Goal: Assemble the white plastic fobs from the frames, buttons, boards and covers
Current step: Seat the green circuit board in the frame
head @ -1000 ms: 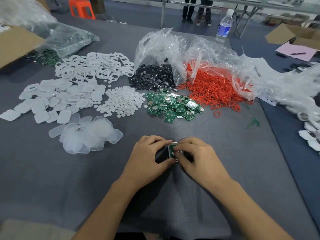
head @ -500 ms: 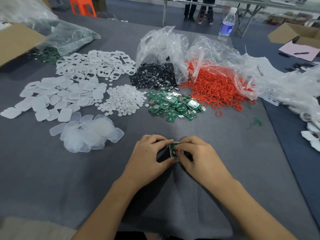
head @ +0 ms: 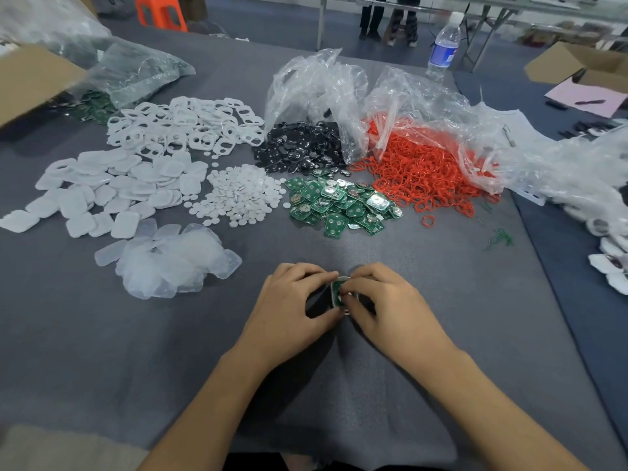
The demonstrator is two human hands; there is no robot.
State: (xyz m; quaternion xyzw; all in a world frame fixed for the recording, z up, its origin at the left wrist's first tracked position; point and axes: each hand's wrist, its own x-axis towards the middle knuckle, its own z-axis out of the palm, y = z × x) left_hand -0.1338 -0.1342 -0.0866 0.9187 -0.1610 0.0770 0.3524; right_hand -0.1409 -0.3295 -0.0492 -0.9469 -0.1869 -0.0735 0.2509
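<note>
Hands meet low over the grey surface [head: 441,300]: left hand [head: 292,311] and right hand [head: 390,307] both pinch one fob [head: 338,290], green inside a white rim, between curled fingertips. Just beyond lies the board pile [head: 339,205]. Far edge: bottle [head: 441,49], blue label, print too blurred to read.
</note>
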